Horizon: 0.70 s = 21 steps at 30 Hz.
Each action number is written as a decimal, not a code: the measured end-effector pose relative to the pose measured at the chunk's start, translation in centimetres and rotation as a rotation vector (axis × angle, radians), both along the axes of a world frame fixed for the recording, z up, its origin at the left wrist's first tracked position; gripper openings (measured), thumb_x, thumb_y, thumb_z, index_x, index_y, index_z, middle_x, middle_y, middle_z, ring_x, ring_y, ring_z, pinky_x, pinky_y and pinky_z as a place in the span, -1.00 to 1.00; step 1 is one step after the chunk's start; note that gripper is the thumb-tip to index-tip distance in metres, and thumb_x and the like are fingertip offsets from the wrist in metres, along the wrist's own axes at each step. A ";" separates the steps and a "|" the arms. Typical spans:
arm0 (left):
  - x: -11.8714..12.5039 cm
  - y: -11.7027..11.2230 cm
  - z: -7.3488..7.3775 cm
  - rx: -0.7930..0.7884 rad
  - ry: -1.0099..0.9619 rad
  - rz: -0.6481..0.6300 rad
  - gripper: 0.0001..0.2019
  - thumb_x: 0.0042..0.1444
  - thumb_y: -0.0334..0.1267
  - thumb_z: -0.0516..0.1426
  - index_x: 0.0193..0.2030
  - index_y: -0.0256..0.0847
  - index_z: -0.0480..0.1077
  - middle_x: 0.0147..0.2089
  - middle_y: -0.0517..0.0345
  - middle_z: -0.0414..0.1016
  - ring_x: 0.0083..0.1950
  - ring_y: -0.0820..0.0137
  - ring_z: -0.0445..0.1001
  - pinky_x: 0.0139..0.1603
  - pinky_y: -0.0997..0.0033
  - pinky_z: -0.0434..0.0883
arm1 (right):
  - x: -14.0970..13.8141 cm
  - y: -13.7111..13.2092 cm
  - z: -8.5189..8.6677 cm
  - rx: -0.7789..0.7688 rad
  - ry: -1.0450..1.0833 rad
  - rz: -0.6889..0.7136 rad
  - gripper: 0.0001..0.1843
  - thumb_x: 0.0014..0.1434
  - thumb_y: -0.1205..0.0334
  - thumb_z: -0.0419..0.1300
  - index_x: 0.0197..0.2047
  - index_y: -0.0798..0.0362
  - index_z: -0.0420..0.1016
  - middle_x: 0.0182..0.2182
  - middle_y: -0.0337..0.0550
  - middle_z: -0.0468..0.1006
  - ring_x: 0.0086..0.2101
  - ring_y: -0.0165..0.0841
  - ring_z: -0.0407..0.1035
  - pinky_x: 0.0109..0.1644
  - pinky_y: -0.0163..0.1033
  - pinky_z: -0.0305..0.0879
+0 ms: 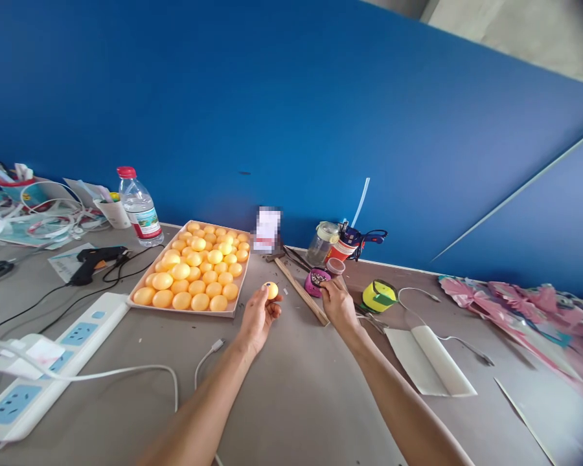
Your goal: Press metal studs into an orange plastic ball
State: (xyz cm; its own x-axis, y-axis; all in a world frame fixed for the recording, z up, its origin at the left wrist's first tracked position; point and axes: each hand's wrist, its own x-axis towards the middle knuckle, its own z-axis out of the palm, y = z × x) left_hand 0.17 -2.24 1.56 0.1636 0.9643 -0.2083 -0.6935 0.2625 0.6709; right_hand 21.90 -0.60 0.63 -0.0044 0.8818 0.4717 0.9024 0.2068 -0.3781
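Well, behind everything we see a big flat blue wall panel (272,116), and in front of it spreads our wide grey-brown desk (301,401). To the left is a shallow pale pink cardboard box (179,311), with lots of round orange-yellow balls (180,270) in it. Just beside its near left corner lies a long white plastic power strip (80,353). A long tool with a brown wooden handle (301,291) lies between our hands.

Our left hand (258,314) grips one small round orange-yellow ball (272,291), held up over the desk near the box. Our right hand (339,304) reaches to a little round purple tub (311,285), with its fingers bent down at the top. We cannot tell if they pinch anything. Inside the tub are tiny shiny bits (319,277). The ball we hold has a tiny dark spot (268,285) on it, too small to make out.

So we think just this one ball is being worked on. The other balls we see all sit in the box and look plain, so most of the work seems left.
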 end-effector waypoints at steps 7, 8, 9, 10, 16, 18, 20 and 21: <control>0.2 0.1 -0.2 0.007 0.004 -0.009 -0.61 -0.01 0.01 0.21 -0.22 -0.29 0.33 -0.43 0.12 0.47 -0.56 0.58 0.35 -0.53 0.58 0.28 | 0.7 1.0 0.1 -0.041 -0.139 0.034 -0.81 0.21 0.31 -0.03 -0.25 0.07 0.41 -0.28 -0.03 0.43 -0.27 -0.26 0.33 -0.20 -0.21 0.24; 0.2 0.0 -0.2 0.009 0.006 -0.009 -0.61 -0.02 0.01 0.21 -0.22 -0.30 0.33 -0.43 0.11 0.47 -0.56 0.57 0.35 -0.53 0.58 0.28 | 0.8 1.2 -0.1 -0.032 -0.159 0.033 -0.80 0.22 0.31 -0.04 -0.26 0.07 0.41 -0.27 -0.02 0.43 -0.28 -0.26 0.33 -0.21 -0.22 0.23; 0.2 0.0 -0.2 0.012 0.008 -0.009 -0.60 -0.03 0.01 0.22 -0.22 -0.30 0.33 -0.43 0.11 0.47 -0.57 0.57 0.35 -0.53 0.57 0.27 | 0.8 1.4 -0.3 -0.018 -0.178 0.030 -0.79 0.23 0.30 -0.04 -0.27 0.08 0.41 -0.27 -0.01 0.44 -0.29 -0.27 0.33 -0.22 -0.23 0.22; 0.2 0.0 -0.2 0.015 0.011 -0.008 -0.60 -0.03 0.01 0.22 -0.23 -0.30 0.33 -0.43 0.11 0.47 -0.57 0.57 0.34 -0.54 0.57 0.27 | 0.8 1.6 -0.6 0.001 -0.200 0.021 -0.78 0.24 0.29 -0.05 -0.28 0.08 0.41 -0.28 -0.01 0.44 -0.30 -0.28 0.32 -0.24 -0.23 0.22; 0.3 0.3 -0.6 0.019 0.038 -0.011 -0.62 -0.01 0.00 0.21 -0.24 -0.28 0.31 -0.45 0.12 0.46 -0.58 0.57 0.33 -0.53 0.56 0.26 | 0.6 2.5 -2.4 0.162 -0.402 -0.038 -0.72 0.24 0.35 -0.04 -0.44 0.10 0.41 -0.38 -0.04 0.46 -0.39 -0.34 0.29 -0.26 -0.25 0.16; 0.4 0.3 -0.7 0.021 0.057 -0.018 -0.64 0.00 -0.01 0.20 -0.24 -0.28 0.31 -0.44 0.12 0.47 -0.58 0.57 0.33 -0.52 0.56 0.26 | 0.7 2.6 -2.5 0.157 -0.440 -0.005 -0.69 0.24 0.38 -0.05 -0.47 0.11 0.41 -0.40 -0.05 0.46 -0.42 -0.37 0.28 -0.27 -0.26 0.15; 0.4 0.3 -0.7 0.020 0.072 -0.022 -0.64 0.00 -0.01 0.20 -0.24 -0.28 0.31 -0.44 0.12 0.47 -0.58 0.58 0.33 -0.52 0.56 0.26 | 0.9 2.5 -2.5 0.118 -0.452 0.036 -0.67 0.24 0.38 -0.07 -0.47 0.11 0.42 -0.41 -0.06 0.45 -0.43 -0.39 0.27 -0.28 -0.27 0.14; 0.4 0.3 -0.7 0.016 0.077 -0.023 -0.63 -0.01 -0.01 0.21 -0.25 -0.28 0.31 -0.44 0.12 0.47 -0.58 0.58 0.33 -0.53 0.56 0.26 | 1.0 2.4 -2.5 0.096 -0.454 0.052 -0.67 0.25 0.38 -0.08 -0.47 0.11 0.42 -0.41 -0.06 0.45 -0.43 -0.39 0.28 -0.28 -0.28 0.15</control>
State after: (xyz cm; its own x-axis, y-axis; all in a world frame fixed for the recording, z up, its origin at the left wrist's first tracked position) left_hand 0.60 -1.97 0.88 0.1698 0.9639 -0.2052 -0.6338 0.2662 0.7262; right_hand 22.93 1.81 -1.82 -0.2725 0.8274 0.4911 0.9595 0.2713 0.0752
